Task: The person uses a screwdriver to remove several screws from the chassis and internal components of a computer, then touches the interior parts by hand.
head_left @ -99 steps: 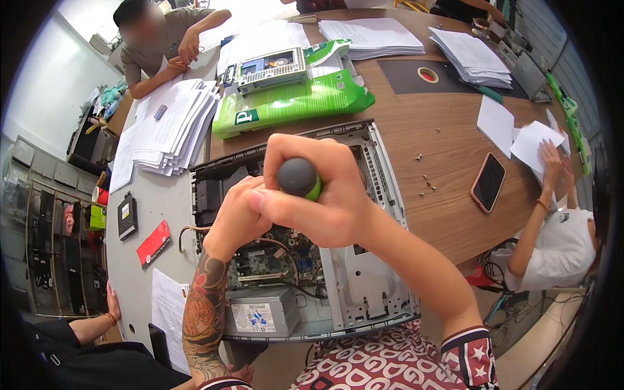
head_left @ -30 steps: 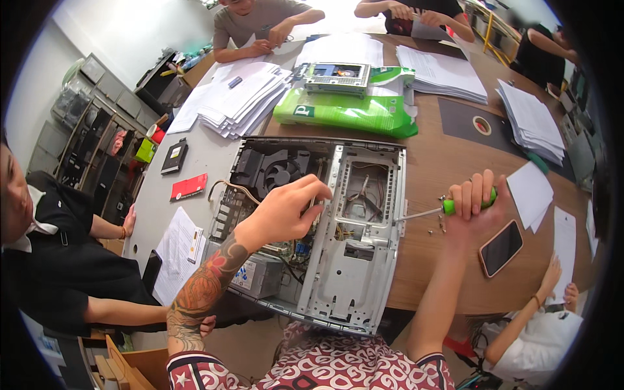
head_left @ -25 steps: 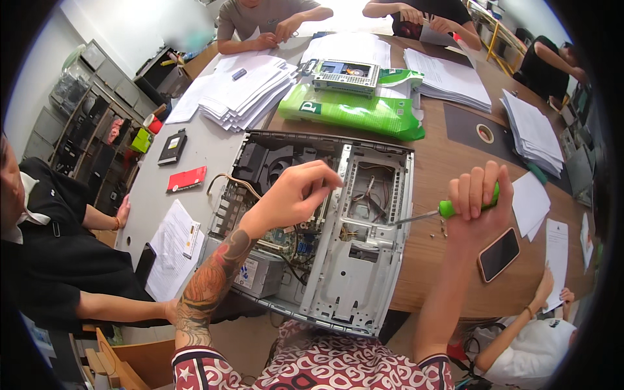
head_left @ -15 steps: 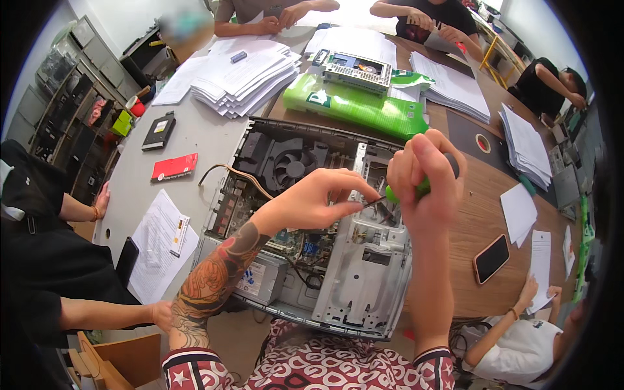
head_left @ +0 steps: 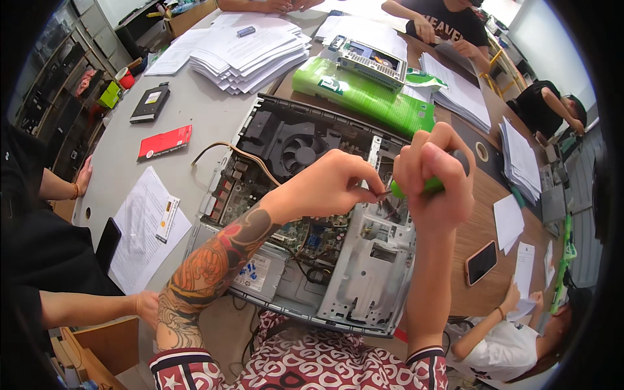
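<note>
My right hand (head_left: pixel 432 175) is wrapped round the green and black handle of a screwdriver (head_left: pixel 426 188), held above the right part of an opened desktop computer case (head_left: pixel 354 302). The thumb and forefinger of my left hand (head_left: pixel 335 185) are pinched at the screwdriver's metal tip; whether a small screw is there too, I cannot tell. Beneath my hands lies a silver metal drive bracket (head_left: pixel 374 276). To its left are a black fan (head_left: pixel 302 155), the circuit board, cables and a silver power supply (head_left: pixel 257 270).
Behind the case, a drive unit (head_left: pixel 377 62) rests on a green package (head_left: pixel 364 97). Paper stacks (head_left: pixel 247 55) stand farther back. On the left lie a red packet (head_left: pixel 164 143) and a black drive (head_left: pixel 150 104); on the right, a phone (head_left: pixel 481 262). Several people are around the table.
The view has shifted slightly. My left fingers have come closer to the screwdriver's handle along its shaft, while my right hand keeps its grip.
</note>
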Tool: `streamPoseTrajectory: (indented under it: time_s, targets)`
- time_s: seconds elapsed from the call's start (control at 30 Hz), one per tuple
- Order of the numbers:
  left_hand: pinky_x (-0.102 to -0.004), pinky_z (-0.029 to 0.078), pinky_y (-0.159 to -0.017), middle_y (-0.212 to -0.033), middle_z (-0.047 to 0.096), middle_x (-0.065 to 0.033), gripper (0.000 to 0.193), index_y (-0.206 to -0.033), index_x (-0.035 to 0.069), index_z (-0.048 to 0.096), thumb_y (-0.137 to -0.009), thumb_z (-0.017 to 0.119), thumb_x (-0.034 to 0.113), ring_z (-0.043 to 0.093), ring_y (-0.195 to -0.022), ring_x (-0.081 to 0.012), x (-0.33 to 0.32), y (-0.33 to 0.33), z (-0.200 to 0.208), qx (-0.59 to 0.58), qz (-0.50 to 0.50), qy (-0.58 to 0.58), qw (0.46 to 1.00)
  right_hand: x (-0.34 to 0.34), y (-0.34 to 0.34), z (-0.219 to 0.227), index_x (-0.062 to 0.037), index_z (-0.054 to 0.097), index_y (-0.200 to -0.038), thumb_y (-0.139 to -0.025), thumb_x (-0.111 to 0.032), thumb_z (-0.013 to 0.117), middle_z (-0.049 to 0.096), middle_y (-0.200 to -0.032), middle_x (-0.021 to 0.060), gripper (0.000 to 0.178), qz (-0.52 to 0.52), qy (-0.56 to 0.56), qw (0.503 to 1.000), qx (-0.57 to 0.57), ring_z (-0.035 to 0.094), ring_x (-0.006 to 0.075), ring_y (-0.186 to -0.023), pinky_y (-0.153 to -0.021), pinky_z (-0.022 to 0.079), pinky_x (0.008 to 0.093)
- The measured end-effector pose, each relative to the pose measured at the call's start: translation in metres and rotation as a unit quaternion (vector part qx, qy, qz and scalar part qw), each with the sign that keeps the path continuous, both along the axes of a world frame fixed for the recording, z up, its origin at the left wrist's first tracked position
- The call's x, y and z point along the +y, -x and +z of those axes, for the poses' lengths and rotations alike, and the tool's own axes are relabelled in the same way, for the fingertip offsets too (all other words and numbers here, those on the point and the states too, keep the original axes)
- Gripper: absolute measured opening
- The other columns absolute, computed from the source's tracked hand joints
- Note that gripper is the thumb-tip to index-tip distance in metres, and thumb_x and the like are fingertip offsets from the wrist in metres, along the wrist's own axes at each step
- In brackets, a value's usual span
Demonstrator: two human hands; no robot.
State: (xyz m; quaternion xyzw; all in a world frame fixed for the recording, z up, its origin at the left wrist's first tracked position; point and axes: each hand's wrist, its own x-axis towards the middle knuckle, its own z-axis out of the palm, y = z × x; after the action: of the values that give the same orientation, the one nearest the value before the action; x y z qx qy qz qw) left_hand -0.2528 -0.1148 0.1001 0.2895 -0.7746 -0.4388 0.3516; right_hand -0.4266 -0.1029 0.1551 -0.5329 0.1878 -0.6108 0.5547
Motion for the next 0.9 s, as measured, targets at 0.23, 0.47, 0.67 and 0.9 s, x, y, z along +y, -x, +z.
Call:
streamPoseTrajectory:
  time_s: [0.23,0.47,0.67,0.9]
  targets:
    - [-0.0339,0.048,-0.063,-0.082,0.069,-0.0109,0.014,-0.091,0.001,0.072,-0.078,0.073,-0.004,0.065,-0.073,-0.0225,-0.001,-0.002,-0.005,0.003,0.000,-0.014,1.000,0.002,-0.006,0.005,-0.0047,0.043,-0.066,-0.088,-0.008,0.058,0.045,-0.054,0.0034,0.027,0.007,-0.014,1.000,0.008,0.035,0.0072,-0.042,-0.041,0.027,0.0259]
    - [-0.0343,0.049,-0.064,-0.080,0.069,-0.0140,0.013,-0.091,0.000,0.072,-0.078,0.073,-0.002,0.064,-0.069,-0.0231,-0.002,0.001,-0.008,0.001,0.007,0.015,1.000,0.003,-0.006,0.008,-0.0061,0.042,-0.064,-0.085,-0.012,0.062,0.044,-0.052,0.0006,0.030,0.007,-0.033,0.997,0.064,0.035,0.0047,-0.044,-0.042,0.023,0.0246]
    - [-0.0368,0.049,-0.064,-0.081,0.068,-0.0140,0.014,-0.090,0.001,0.071,-0.077,0.071,-0.004,0.062,-0.069,-0.0276,-0.001,0.003,-0.011,0.021,0.010,0.024,0.999,0.003,-0.004,0.005,-0.0051,0.042,-0.062,-0.082,-0.009,0.063,0.043,-0.056,-0.0009,0.029,0.016,-0.038,0.997,0.065,0.035,0.0047,-0.051,-0.046,0.023,0.0249]
    - [-0.0403,0.049,-0.073,-0.083,0.067,-0.0125,0.016,-0.092,0.002,0.070,-0.077,0.070,-0.004,0.060,-0.080,-0.0311,-0.001,0.000,0.005,-0.033,0.000,0.024,0.999,0.001,-0.004,0.006,-0.0027,0.048,-0.064,-0.079,-0.008,0.068,0.048,-0.059,-0.0006,0.026,0.034,-0.003,0.994,0.107,0.038,0.0057,-0.054,-0.048,0.029,0.0251]
